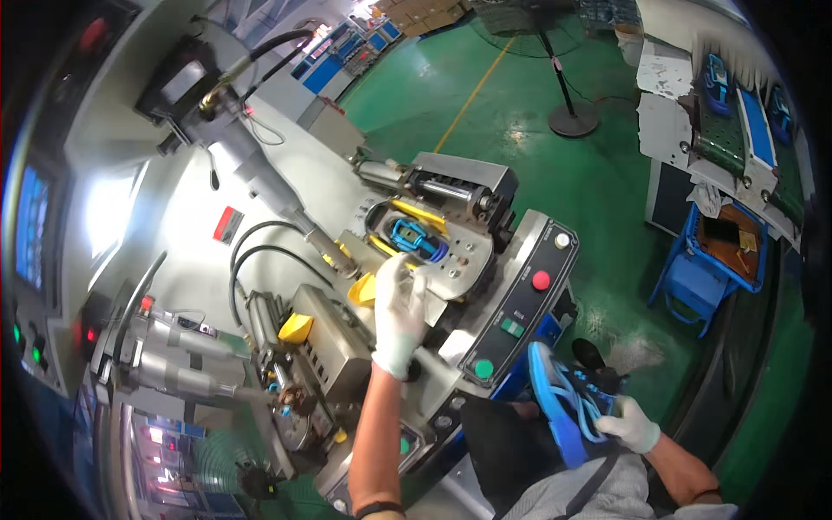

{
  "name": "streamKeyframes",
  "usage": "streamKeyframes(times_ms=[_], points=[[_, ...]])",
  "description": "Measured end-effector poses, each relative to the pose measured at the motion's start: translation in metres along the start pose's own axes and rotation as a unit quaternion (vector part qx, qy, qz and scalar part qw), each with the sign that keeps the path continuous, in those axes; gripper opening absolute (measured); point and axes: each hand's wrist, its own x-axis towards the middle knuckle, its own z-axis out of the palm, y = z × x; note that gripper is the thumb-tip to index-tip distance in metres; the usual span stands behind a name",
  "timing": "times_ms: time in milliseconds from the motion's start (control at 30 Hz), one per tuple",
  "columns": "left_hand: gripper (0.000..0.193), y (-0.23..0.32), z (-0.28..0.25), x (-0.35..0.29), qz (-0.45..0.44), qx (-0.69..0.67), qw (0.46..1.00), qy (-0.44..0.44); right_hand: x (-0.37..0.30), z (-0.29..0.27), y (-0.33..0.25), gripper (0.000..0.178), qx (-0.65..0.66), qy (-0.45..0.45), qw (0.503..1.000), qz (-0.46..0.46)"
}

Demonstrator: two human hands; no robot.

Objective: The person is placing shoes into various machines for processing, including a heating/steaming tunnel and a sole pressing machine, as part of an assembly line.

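My left hand point(399, 312), in a white glove, reaches up to the near edge of a metal fixture point(464, 273) on the machine. Its fingers are stretched out and look empty; whether they touch the fixture I cannot tell. In the fixture, between yellow side pieces point(419, 216), sits a blue shoe part with straps point(414, 239). Low on the right, my right hand point(630, 425), also gloved in white, is closed on a blue strapped sandal point(559, 407). That sandal is held tilted above my lap, its sole turned to the left.
A control panel point(523, 299) with coloured buttons borders the fixture. Above it slants a grey cylinder arm point(260, 178). A second station point(299, 425) stands at lower left. To the right are a conveyor point(737, 147) carrying blue sandals and a blue cart point(693, 277). A fan point(573, 120) stands behind.
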Motion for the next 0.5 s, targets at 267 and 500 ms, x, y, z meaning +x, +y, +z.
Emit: streamKeyframes(times_ms=[267, 500], points=[[0.053, -0.231, 0.082, 0.139, -0.18, 0.025, 0.983, 0.038, 0.012, -0.048, -0.013, 0.081, 0.154, 0.126, 0.98, -0.025], [0.017, -0.241, 0.086, 0.153, -0.158, 0.059, 0.975, 0.144, 0.043, -0.053, 0.013, 0.084, 0.148, 0.158, 0.976, 0.015]])
